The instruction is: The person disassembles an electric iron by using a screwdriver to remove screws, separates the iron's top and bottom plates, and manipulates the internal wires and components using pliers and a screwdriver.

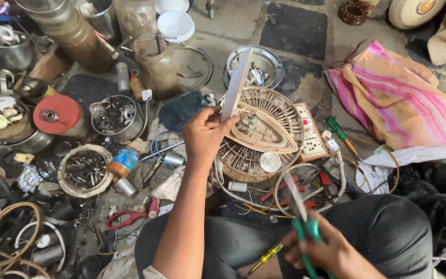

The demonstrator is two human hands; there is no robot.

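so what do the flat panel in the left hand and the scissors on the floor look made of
Flat panel, pinched by the left hand: probably pale plastic or painted sheet; smooth, matte, thin straight edge. Scissors: glossy red handles look plastic; the blades look like dull grey metal.

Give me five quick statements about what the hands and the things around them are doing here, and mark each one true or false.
1. The left hand holds up a flat pale plate on its edge. True.
2. The right hand is empty. False: it grips a green-handled tool with its metal tip pointing up.
3. An iron body lies on a round fan grille. True.
4. The red-handled scissors are in the left hand. False: they lie on the floor, apart from both hands.
5. A pink striped cloth covers the iron body. False: it lies apart, at the right side of the picture.
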